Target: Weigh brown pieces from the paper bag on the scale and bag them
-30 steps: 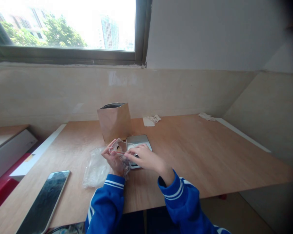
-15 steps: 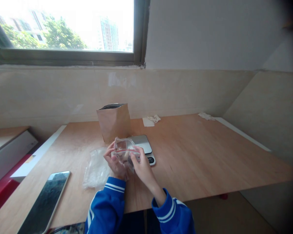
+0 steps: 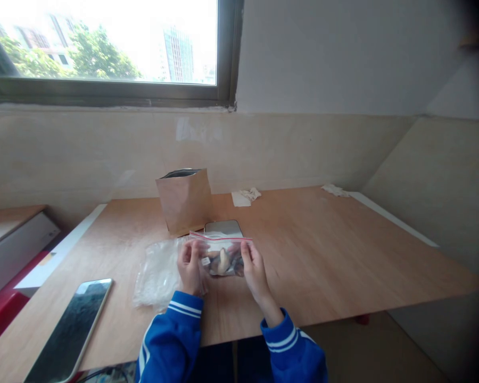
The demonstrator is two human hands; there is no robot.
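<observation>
A small clear zip bag (image 3: 221, 254) with a red seal strip hangs upright between my hands, just above the wooden table (image 3: 323, 250). Dark and pale pieces sit in its bottom. My left hand (image 3: 190, 267) pinches the bag's left edge and my right hand (image 3: 254, 268) pinches its right edge. Behind the bag lies a flat digital scale (image 3: 223, 227), mostly hidden by it. An open brown paper pouch (image 3: 183, 201) stands upright just beyond the scale.
A pile of clear plastic bags (image 3: 157, 272) lies left of my hands. A phone (image 3: 69, 327) lies face up near the table's front left corner. Crumpled tissues (image 3: 245, 196) and another scrap (image 3: 335, 190) lie along the back wall.
The bag was bunched between my hands over the scale; now it is spread flat and upright, one hand at each side. My right hand moved off the scale to the bag's right edge.
</observation>
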